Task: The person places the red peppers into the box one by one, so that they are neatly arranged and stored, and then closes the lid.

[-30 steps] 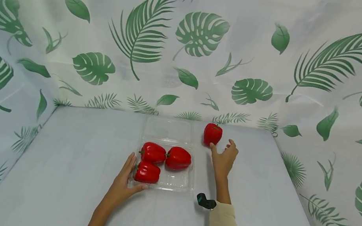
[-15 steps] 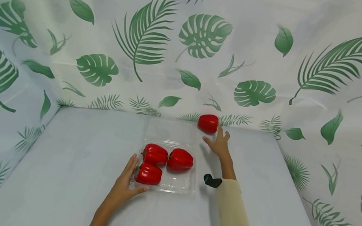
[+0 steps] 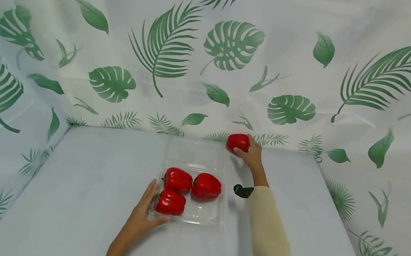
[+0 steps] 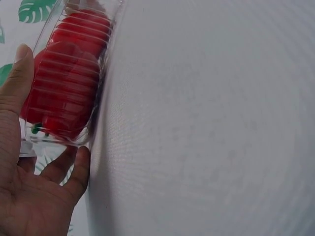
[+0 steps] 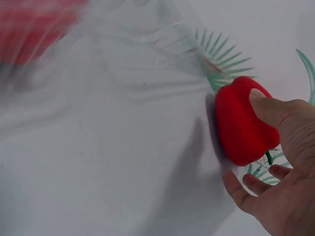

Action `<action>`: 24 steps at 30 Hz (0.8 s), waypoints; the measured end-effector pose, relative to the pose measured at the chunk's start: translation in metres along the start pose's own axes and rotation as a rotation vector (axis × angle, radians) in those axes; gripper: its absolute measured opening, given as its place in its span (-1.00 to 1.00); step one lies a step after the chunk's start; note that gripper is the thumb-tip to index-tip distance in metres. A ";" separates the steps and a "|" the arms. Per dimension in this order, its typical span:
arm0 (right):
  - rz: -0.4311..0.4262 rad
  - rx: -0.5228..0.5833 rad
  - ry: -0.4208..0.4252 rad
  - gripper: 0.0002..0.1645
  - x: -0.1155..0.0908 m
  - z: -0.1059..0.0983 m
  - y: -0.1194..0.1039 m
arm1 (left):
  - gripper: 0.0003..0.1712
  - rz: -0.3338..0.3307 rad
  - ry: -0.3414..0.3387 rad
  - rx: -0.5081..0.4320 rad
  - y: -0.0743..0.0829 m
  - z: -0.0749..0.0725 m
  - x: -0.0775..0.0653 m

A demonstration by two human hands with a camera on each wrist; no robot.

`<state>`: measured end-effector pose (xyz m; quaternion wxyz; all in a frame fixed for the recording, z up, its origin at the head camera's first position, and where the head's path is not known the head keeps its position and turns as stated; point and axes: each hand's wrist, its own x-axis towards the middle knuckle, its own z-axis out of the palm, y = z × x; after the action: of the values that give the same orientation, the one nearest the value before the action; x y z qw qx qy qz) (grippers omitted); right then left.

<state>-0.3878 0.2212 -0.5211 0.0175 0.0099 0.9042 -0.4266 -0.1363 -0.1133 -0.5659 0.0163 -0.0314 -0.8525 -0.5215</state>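
Observation:
A clear plastic clamshell container (image 3: 202, 212) lies on the table in the head view, its lid (image 3: 194, 153) folded back. Three red bell peppers sit in it: back left (image 3: 178, 180), back right (image 3: 207, 187) and front left (image 3: 170, 203). My left hand (image 3: 139, 219) rests against the container's front left corner, fingers straight along the side and thumb at the front edge. At the table's back edge my right hand (image 3: 253, 156) grips another red bell pepper (image 3: 237, 142) lying on its side. In the right wrist view, the thumb (image 5: 268, 109) presses that pepper (image 5: 243, 123).
The white table (image 3: 95, 200) meets a leaf-printed cloth backdrop (image 3: 183, 65) behind and at both sides. The lone pepper lies close to the backdrop, just right of the lid. Small black devices (image 3: 242, 191) are worn at the wrists.
The lone bell pepper has gone from upright to lying on its side, farther back and slightly left. My right hand has reached forward and closed its fingers on it. The left hand stays at the container.

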 end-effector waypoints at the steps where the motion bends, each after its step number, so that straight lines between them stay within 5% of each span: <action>1: 0.015 0.035 -0.002 -0.03 0.001 0.000 0.000 | 0.26 0.000 0.002 -0.001 0.000 0.000 0.000; 6: 0.067 0.143 0.026 -0.13 0.006 0.002 -0.001 | 0.25 -0.004 -0.007 -0.003 0.001 0.000 -0.001; 18: -0.038 0.043 0.154 -0.23 0.006 0.008 -0.010 | 0.24 -0.005 -0.004 -0.003 0.003 -0.003 0.001; 24: 0.006 0.055 0.165 -0.14 0.002 0.007 -0.005 | 0.24 -0.001 -0.009 0.003 0.001 -0.003 0.002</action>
<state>-0.3901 0.2126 -0.5215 -0.0560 0.0484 0.8904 -0.4492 -0.1380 -0.1156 -0.5636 0.0123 -0.0333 -0.8533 -0.5203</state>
